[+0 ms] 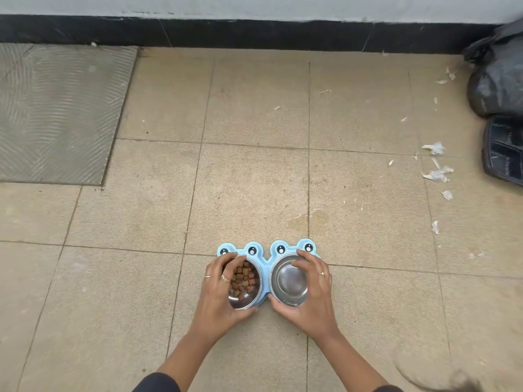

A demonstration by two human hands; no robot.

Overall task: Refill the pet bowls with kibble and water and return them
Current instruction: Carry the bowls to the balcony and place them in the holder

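Note:
A light blue frog-shaped bowl stand with cartoon eyes lies on the tiled floor. Two steel bowls sit in it. The left bowl holds brown kibble. The right bowl looks shiny inside; I cannot tell whether it holds water. My left hand wraps around the kibble bowl's left side, fingers over its far rim. My right hand curls around the right bowl, fingers over its far rim and thumb at its near edge.
Beige floor tiles stretch ahead to a black skirting and pale wall. A grey ribbed mat lies at the far left. Black bags sit at the right edge, with white scraps scattered near them.

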